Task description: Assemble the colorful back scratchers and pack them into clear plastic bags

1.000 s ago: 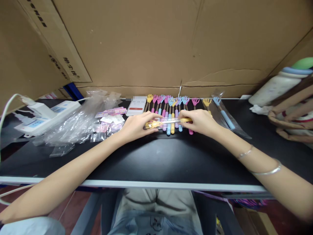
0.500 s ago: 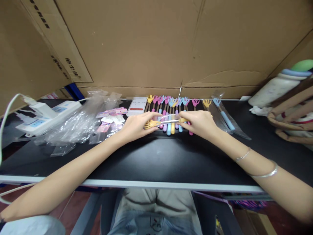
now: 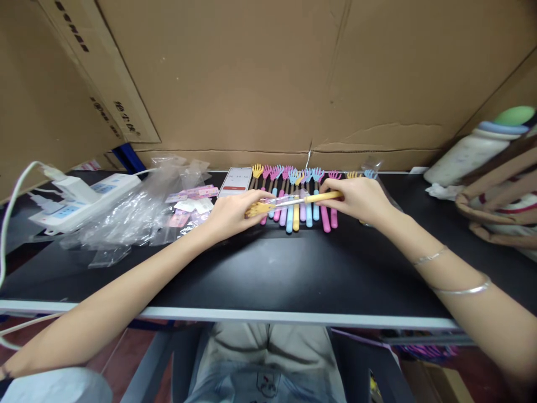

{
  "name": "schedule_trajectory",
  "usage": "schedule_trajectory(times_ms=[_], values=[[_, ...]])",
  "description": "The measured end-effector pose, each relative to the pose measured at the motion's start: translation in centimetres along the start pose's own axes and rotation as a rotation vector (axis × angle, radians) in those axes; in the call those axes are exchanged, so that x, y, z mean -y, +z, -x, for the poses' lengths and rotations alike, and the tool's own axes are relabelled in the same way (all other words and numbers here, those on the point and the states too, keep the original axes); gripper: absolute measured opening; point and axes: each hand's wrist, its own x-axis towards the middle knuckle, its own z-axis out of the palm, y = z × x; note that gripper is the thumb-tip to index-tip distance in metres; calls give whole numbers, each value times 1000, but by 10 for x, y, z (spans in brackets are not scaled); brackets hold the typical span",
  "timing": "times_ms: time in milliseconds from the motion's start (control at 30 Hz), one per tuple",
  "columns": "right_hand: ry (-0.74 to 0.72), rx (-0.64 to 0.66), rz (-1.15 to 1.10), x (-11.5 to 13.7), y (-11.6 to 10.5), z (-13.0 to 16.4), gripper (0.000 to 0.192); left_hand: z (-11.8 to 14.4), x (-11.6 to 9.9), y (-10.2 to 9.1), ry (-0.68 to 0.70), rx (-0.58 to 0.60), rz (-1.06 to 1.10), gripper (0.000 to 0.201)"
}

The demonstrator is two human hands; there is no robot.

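A yellow back scratcher [image 3: 323, 197] is held level between my two hands, above a row of others. My left hand [image 3: 238, 214] is closed around its claw end, where a strip of clear film also shows. At the other end, the fingers of my right hand [image 3: 356, 197] pinch the tip of the yellow handle. Below and behind lies a row of back scratchers [image 3: 289, 221] in pink, blue, purple and yellow, claws pointing away from me. My right hand partly covers a yellow and a blue one [image 3: 371, 174] at the row's right.
Clear plastic bags [image 3: 126, 207] are heaped at the left beside a white power strip [image 3: 104, 190]. Printed cards [image 3: 193, 204] and a phone [image 3: 235, 182] lie nearer the middle. A bottle [image 3: 474, 151] and a brown bag [image 3: 486, 207] stand right. Cardboard [image 3: 251, 73] walls the back.
My right hand has moved to the right, and more of the yellow handle and metal rod shows between my hands. My left hand has stayed nearly in place.
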Motion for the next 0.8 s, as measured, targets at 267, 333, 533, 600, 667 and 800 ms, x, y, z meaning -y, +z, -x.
schedule_trajectory(times_ms=[267, 333, 533, 600, 667, 800], values=[[-58, 39, -7, 3, 3, 2, 29, 2, 1, 3, -1, 22, -8, 33], [-85, 41, -28, 11, 4, 3, 30, 2, 1, 3, -6, 25, -20, 33], [-131, 70, -49, 34, 4, 5, 25, 4, -2, 3, 4, 51, -54, 36], [-137, 83, -56, 36, 4, 6, 25, 4, -2, 4, 1, 53, -57, 37], [-118, 113, -81, 35, 3, 5, 22, 4, -2, 4, 1, 47, -59, 36], [-63, 200, -141, 29, -2, 3, 21, 3, -2, 3, 14, 42, -52, 33]])
